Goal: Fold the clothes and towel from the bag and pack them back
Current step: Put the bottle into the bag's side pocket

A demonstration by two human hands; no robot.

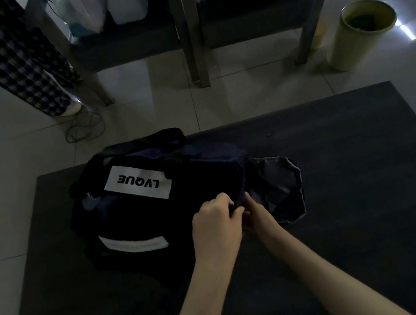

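A dark navy bag with a white "LVQUE" label lies on the left part of a dark table. A grey-blue garment sticks out of the bag's right end onto the table. My left hand grips the bag's edge at that end, fingers curled over the fabric. Beside it, my right hand is partly hidden behind the left one, its fingers at the same edge where the garment comes out. What my right fingers hold is hidden.
Beyond the table is a tiled floor with metal rack legs, a yellow-green bin at the right, and a coiled cable. A person in checked trousers stands at the far left.
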